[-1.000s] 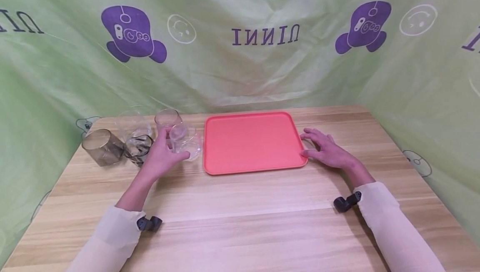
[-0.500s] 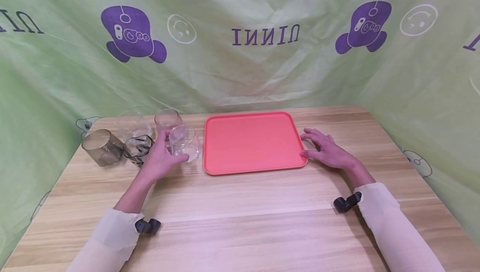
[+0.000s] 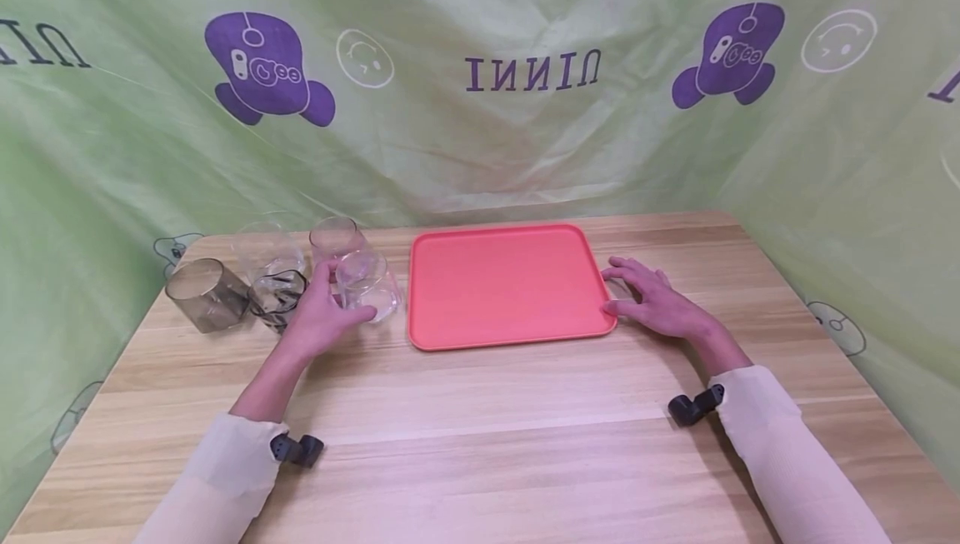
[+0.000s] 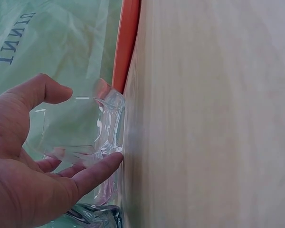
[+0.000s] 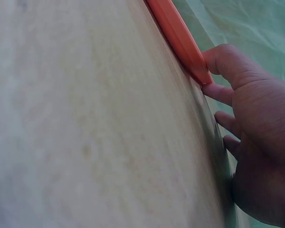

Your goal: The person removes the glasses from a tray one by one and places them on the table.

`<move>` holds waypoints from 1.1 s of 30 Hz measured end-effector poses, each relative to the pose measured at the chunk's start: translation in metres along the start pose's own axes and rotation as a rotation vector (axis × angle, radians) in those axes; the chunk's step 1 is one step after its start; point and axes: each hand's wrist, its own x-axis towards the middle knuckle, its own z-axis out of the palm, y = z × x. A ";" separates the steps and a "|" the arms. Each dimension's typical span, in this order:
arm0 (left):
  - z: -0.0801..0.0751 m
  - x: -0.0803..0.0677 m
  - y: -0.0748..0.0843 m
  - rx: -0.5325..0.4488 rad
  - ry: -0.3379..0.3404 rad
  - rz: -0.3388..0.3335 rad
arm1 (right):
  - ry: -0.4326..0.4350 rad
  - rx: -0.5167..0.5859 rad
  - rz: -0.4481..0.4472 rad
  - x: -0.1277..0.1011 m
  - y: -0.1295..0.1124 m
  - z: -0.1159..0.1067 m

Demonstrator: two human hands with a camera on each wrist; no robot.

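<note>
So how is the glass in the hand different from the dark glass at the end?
The clear glass is see-through and colourless; the smoky glass is tinted grey-brown. The left hand grips the clear glass right beside the orange tray; the smoky glass stands untouched, farthest from the tray. The clear glass looks rounded, the smoky glass more straight-sided. Both stand open-topped and look empty.

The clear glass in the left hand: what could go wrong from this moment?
1. The left hand grips the clear glass with other glasses crowded close, such as the pinkish glass and the black-patterned glass; lifting it carelessly could knock them.
2. The glass stands close to the raised rim of the orange tray; its base may catch there.
3. The right hand only touches the tray's corner, so the tray might slide.
</note>
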 end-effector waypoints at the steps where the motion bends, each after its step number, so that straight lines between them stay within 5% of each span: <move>1: 0.000 0.001 -0.001 0.000 0.000 -0.001 | -0.001 0.001 0.001 0.000 0.000 0.000; 22: -0.004 -0.001 0.002 0.004 -0.070 0.032 | 0.002 0.003 -0.002 0.002 0.004 0.001; 27: -0.008 -0.003 0.004 0.014 -0.093 0.077 | 0.003 0.004 0.004 0.002 0.003 0.000; 33: -0.009 -0.008 0.008 0.094 -0.039 0.165 | -0.004 -0.004 0.010 0.000 -0.001 -0.001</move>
